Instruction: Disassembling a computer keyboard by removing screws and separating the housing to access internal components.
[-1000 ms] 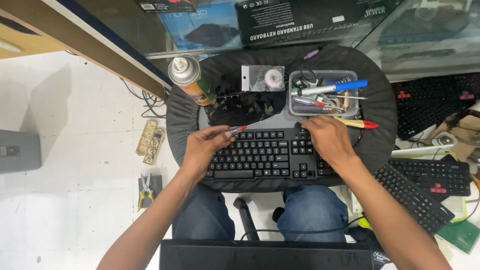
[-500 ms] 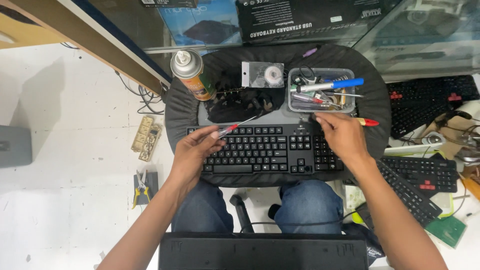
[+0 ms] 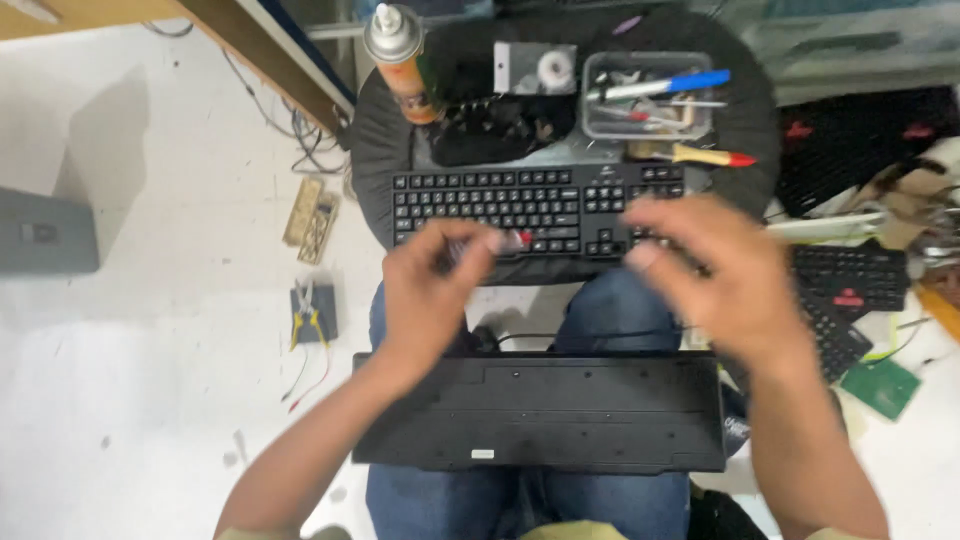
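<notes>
A black keyboard (image 3: 530, 205) lies keys-up on a round black-covered stool (image 3: 745, 120). My left hand (image 3: 430, 300) hovers over its near edge, pinching a small screwdriver (image 3: 505, 241) with a clear and red handle. Blurred by motion, my right hand (image 3: 720, 275) hangs over the keyboard's right end with fingers spread and nothing in it. A second black keyboard (image 3: 540, 410) rests upside down across my lap, below both hands.
Behind the keyboard stand a spray can (image 3: 395, 50), a dark heap of keycaps (image 3: 490, 130), a small plastic bag (image 3: 535, 70), a clear tool tray (image 3: 650, 95) and a yellow-handled screwdriver (image 3: 700, 157). More keyboards (image 3: 850, 280) lie right; pliers (image 3: 310, 318) and a grey box (image 3: 45, 235) left.
Both hands have lifted off the keyboard's keys and drawn back toward me. The view has tipped down, so the upside-down keyboard on my lap shows more fully.
</notes>
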